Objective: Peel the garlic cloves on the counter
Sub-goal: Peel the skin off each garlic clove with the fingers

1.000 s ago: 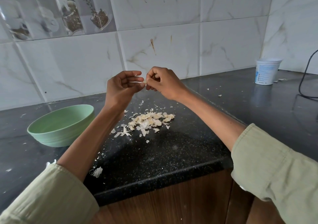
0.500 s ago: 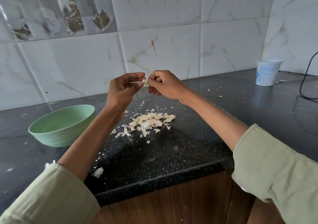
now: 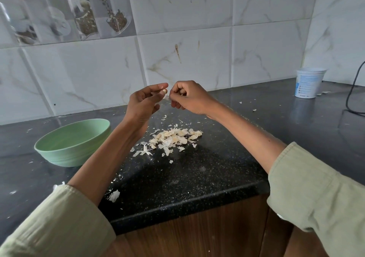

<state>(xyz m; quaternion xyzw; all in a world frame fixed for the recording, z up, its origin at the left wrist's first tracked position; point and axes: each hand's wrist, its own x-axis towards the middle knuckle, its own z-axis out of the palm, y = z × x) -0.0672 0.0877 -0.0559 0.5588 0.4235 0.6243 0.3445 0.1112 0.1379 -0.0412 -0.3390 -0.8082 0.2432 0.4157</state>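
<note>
Garlic clove (image 3: 164,91) sits pinched in the raised left hand (image 3: 143,102) fingertips above the counter (image 3: 197,177) middle; right hand (image 3: 189,98), fingers curled, pinches skin just beside it.

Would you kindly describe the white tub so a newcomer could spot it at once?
Follow the black counter to its far right, near the tiled corner. The white tub stands upright there beside a black cable. It is the only tall printed container; the green bowl sits low on the left.
</note>
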